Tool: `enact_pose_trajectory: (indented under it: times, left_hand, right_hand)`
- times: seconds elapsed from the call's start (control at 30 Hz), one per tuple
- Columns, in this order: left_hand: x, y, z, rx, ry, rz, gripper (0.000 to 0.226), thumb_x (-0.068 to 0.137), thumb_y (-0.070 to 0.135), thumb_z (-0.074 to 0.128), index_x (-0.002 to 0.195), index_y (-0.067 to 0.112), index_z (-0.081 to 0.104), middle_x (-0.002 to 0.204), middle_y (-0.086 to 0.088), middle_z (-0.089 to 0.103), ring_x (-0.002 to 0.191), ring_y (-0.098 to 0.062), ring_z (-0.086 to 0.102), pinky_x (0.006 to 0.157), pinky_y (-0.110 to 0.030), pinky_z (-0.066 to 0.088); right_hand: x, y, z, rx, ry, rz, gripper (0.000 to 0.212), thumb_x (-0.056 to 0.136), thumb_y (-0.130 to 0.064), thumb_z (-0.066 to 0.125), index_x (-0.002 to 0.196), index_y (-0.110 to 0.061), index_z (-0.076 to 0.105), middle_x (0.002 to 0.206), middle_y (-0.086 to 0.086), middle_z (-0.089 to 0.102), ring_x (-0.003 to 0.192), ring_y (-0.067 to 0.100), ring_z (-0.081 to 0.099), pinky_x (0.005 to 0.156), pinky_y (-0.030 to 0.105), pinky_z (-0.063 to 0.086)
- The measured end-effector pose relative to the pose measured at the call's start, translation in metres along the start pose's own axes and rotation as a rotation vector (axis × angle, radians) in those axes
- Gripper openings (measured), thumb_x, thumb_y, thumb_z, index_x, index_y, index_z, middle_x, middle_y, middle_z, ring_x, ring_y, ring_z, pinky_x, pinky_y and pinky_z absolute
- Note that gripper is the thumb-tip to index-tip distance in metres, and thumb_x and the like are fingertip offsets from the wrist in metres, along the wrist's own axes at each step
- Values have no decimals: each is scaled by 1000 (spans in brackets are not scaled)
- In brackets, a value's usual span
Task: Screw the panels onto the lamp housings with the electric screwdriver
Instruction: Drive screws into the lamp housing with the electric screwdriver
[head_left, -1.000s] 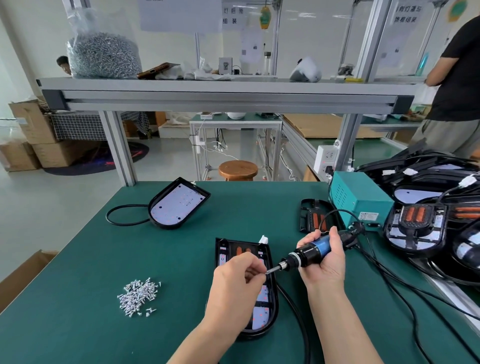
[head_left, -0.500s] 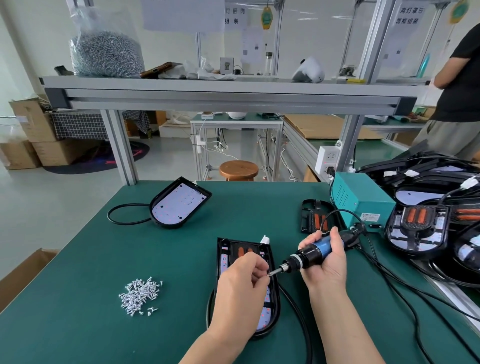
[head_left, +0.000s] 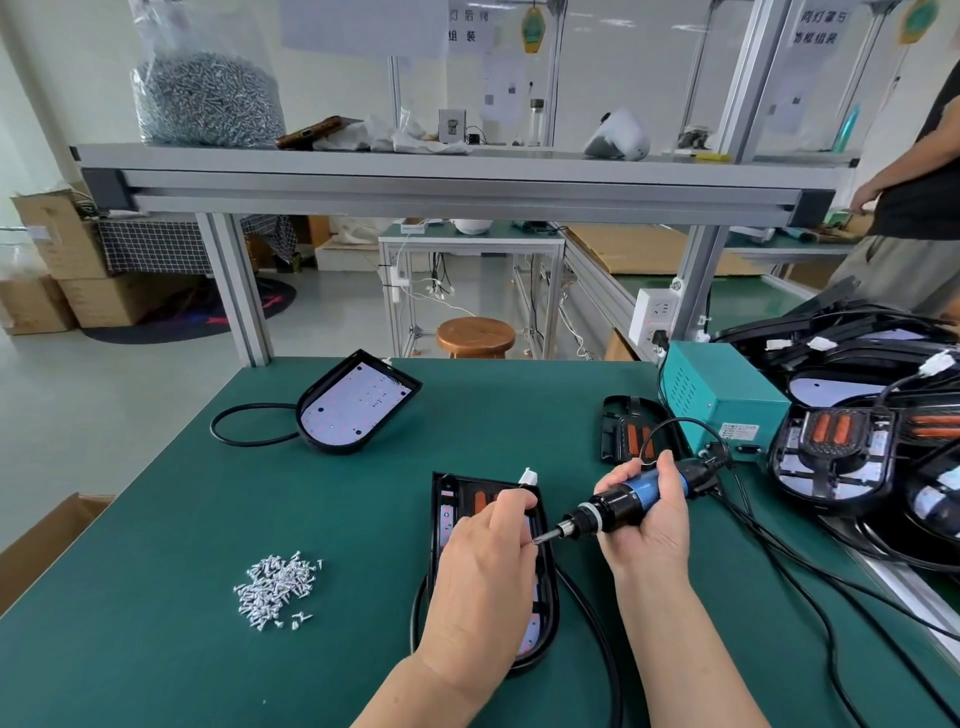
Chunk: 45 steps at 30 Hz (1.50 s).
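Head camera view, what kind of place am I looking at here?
Likely a lamp assembly workshop: a stack of open lamp housings at the right, a big bag of screws on the shelf, and a corded electric screwdriver.

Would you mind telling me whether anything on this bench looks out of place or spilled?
Nothing looks damaged. The screws lie loose in a heap straight on the green mat, left of the lamp housing being worked on, with a few strays at the heap's near edge; no tray holds them.
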<state>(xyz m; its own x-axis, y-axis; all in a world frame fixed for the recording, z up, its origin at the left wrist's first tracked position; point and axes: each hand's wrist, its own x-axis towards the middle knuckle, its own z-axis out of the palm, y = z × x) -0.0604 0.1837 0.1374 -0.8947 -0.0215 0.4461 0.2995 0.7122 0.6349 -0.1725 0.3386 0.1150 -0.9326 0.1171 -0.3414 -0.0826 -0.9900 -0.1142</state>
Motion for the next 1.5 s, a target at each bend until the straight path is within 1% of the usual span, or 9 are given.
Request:
enact_pose_trajectory:
  times: [0.2, 0.37, 0.5, 0.57, 0.67, 0.77, 1.0, 1.17, 1.5]
  left_hand:
    - [0, -4, -5, -6, -9, 7, 34, 89, 22, 66, 118, 29, 49, 93, 19, 55, 91, -8, 52, 83, -23, 42]
    - [17, -28, -24, -35, 249, -259, 44, 82, 38, 73, 119, 20, 56, 107, 10, 51, 107, -13, 50, 94, -30, 42]
    - [30, -60, -36, -130, 44, -647, 57, 83, 56, 69, 124, 21, 52, 96, 7, 56, 103, -20, 55, 89, -36, 44]
    - [30, -67, -33, -210, -76, -716, 67, 73, 65, 71, 124, 25, 52, 96, 8, 57, 106, -22, 57, 97, -38, 46]
    - [31, -74, -29, -356, -155, -720, 91, 52, 70, 69, 131, 29, 51, 110, 1, 64, 118, -27, 56, 106, -45, 44]
    - [26, -78, -27, -365, -229, -676, 99, 49, 71, 73, 138, 37, 46, 118, 8, 67, 128, -28, 49, 110, -45, 40]
    - [21, -81, -22, -376, -216, -655, 97, 51, 67, 75, 139, 37, 47, 119, 13, 66, 130, -26, 46, 110, -44, 40]
    - [23, -83, -21, -350, -232, -641, 75, 47, 70, 68, 116, 49, 48, 105, 22, 64, 130, -25, 40, 111, -44, 37]
    - [22, -85, -20, -371, -233, -635, 89, 48, 71, 68, 131, 44, 51, 116, 16, 65, 134, -25, 35, 112, -46, 35]
  right_hand:
    - [-1, -1, -1, -15, 8, -2, 44, 88, -27, 78, 122, -16, 53, 85, 0, 61, 70, 9, 59, 71, 18, 51]
    - [-5, 0, 4, -40, 26, -25, 30, 87, -26, 79, 105, -16, 56, 87, 1, 60, 65, 9, 61, 61, 19, 53]
    - [-8, 2, 6, -114, -24, -18, 24, 89, -27, 76, 101, -14, 59, 82, 0, 63, 63, 9, 61, 56, 20, 53]
    - [-9, 3, 8, -211, -92, -9, 22, 92, -30, 72, 98, -13, 59, 80, -2, 61, 60, 7, 58, 54, 19, 51]
    - [-14, 4, 13, -327, -178, -26, 22, 94, -31, 68, 94, -12, 58, 74, -2, 58, 56, 7, 56, 52, 18, 49]
    - [-21, 2, 21, -437, -239, -73, 21, 96, -31, 65, 90, -12, 59, 70, -3, 57, 55, 6, 54, 50, 17, 47]
    - [-38, 8, 40, -678, -324, -231, 17, 99, -28, 62, 93, -13, 57, 68, -1, 55, 56, 9, 53, 52, 19, 46]
    - [-48, 16, 49, -790, -386, -308, 26, 94, -25, 66, 107, -9, 51, 68, 1, 56, 56, 12, 53, 53, 22, 47]
    - [-49, 16, 51, -848, -432, -332, 23, 97, -22, 65, 109, -8, 51, 68, 2, 57, 57, 14, 53, 54, 23, 48]
